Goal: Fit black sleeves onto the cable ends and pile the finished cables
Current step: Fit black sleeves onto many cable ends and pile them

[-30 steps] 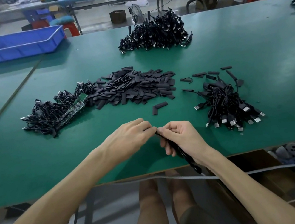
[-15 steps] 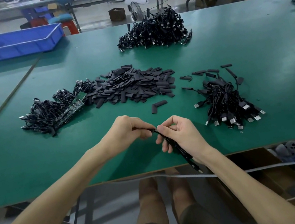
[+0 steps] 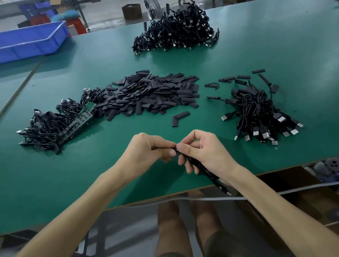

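My left hand (image 3: 145, 151) and my right hand (image 3: 201, 149) meet fingertip to fingertip above the green table (image 3: 287, 57) near its front edge. Between them they pinch a black cable (image 3: 208, 173), which runs under my right palm and hangs past the table edge. The sleeve at the pinched end is mostly hidden by my fingers. A heap of loose black sleeves (image 3: 151, 93) lies in the middle. Cables with small green boards (image 3: 61, 127) lie to its left. A pile of cables with USB plugs (image 3: 258, 112) lies at the right.
A larger cable pile (image 3: 174, 30) sits at the far side of the table. A blue plastic bin (image 3: 11, 44) stands at the back left. Two loose sleeves (image 3: 180, 117) lie just beyond my hands. A grey cord (image 3: 288, 191) runs below the table's front edge.
Both hands stayed together on the cable end, shifting slightly; my left fingers curled tighter around the end while my right fingers kept pinching the cable.
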